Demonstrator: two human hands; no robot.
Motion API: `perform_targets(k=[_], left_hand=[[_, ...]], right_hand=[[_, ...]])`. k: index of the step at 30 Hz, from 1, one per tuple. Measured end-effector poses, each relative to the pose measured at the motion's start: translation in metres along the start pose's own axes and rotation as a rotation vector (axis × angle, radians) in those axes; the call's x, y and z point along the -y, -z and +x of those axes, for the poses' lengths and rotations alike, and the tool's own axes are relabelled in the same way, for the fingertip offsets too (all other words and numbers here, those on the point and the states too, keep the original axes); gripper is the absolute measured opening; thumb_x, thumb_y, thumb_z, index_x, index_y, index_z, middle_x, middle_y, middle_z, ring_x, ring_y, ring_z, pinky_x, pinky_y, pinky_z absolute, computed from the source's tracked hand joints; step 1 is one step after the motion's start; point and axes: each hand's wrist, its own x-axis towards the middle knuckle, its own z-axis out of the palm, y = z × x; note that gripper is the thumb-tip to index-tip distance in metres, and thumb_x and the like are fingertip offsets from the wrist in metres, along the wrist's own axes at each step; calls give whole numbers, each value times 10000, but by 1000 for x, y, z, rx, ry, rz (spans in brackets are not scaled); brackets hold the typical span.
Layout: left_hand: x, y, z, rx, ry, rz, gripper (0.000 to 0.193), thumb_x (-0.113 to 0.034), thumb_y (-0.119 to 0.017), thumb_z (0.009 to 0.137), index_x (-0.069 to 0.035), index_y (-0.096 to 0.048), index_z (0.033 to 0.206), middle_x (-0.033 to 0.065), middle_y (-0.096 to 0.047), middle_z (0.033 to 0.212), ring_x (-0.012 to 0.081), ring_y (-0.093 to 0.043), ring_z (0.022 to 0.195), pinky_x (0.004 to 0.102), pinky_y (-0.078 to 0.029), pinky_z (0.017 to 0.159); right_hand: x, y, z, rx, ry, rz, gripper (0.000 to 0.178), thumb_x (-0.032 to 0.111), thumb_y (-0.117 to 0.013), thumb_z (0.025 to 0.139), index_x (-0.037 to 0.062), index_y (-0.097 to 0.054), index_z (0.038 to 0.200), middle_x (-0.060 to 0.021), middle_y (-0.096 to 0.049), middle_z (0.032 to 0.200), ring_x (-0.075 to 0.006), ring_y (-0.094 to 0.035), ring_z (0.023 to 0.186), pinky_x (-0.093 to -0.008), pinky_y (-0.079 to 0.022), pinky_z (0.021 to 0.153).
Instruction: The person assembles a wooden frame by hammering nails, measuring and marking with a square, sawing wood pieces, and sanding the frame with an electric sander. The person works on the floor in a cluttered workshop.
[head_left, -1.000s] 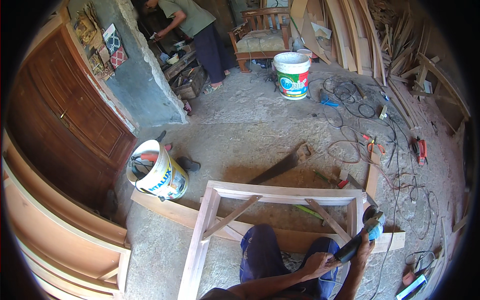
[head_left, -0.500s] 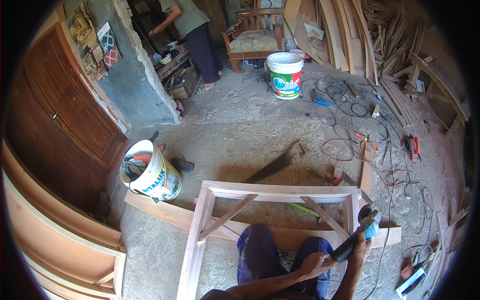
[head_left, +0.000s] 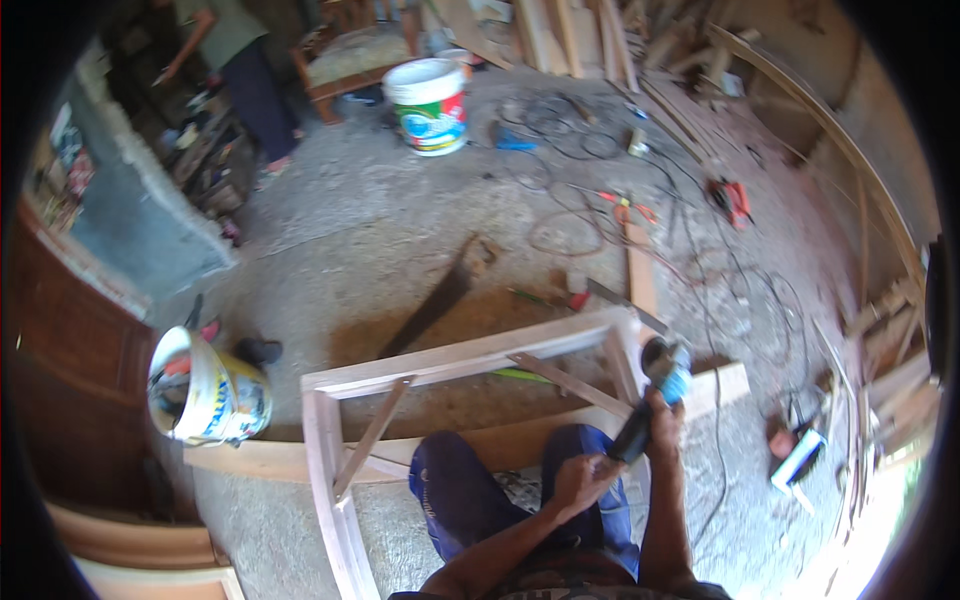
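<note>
Both my hands are closed around an angle grinder (head_left: 633, 436) with a dark body and a blue-grey head. My left hand (head_left: 584, 484) grips its rear end, above my right knee. My right hand (head_left: 664, 424) wraps the body close behind the head. The grinder's disc end is beside the right far corner of a pale wooden frame (head_left: 470, 352); whether it touches the wood I cannot tell. The frame surrounds my legs and has two diagonal braces, a left brace (head_left: 374, 437) and a right brace (head_left: 570, 383).
A hand saw (head_left: 440, 295) lies beyond the frame, and a curved board (head_left: 290, 460) passes under it. A white bucket of tools (head_left: 215, 400) stands left, another bucket (head_left: 428, 110) farther off. Cables (head_left: 575, 235) and a red tool (head_left: 735, 203) lie right. A person (head_left: 240, 75) stands far left.
My view has swung to the right, so the surroundings appear farther left and tilted. The grinder stays in both hands by the same corner of the frame.
</note>
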Motion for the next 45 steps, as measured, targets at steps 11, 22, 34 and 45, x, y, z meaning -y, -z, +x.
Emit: perform_targets(k=[11, 22, 34, 45], left_hand=[[14, -9, 12, 19, 43, -254, 326, -312, -759, 931, 8, -764, 872, 17, -622, 625, 59, -544, 593, 280, -449, 554], [41, -1, 28, 104, 247, -290, 414, -392, -729, 947, 9, -746, 844, 96, -636, 628, 122, -608, 595, 338, -483, 588], [33, -21, 197, 147, 255, -591, 663, -597, -518, 1022, 10, -628, 1264, 142, -659, 1166, 211, -603, 1086, 360, -483, 933], [46, -46, 243, 210, 265, -641, 524, -425, -514, 1033, 35, -608, 1267, 135, -625, 1220, 207, -562, 1139, 352, -436, 1007]], right_hand=[[23, -20, -1, -125, 2, -321, 655, 311, -806, 782, -39, -559, 1278, -136, -667, 1072, -238, -645, 935, -395, -531, 825], [-9, -34, 29, -64, 50, -503, 756, 370, -842, 745, -81, -520, 1260, -198, -667, 1116, -265, -653, 996, -392, -533, 858], [-7, -54, 58, -28, 84, -565, 736, 424, -732, 912, -43, -386, 1363, -261, -672, 1129, -347, -682, 1034, -449, -542, 868], [-38, -50, 94, -39, 196, -700, 654, 418, -656, 959, -15, -381, 1364, -363, -664, 1092, -503, -674, 1060, -514, -531, 866]])
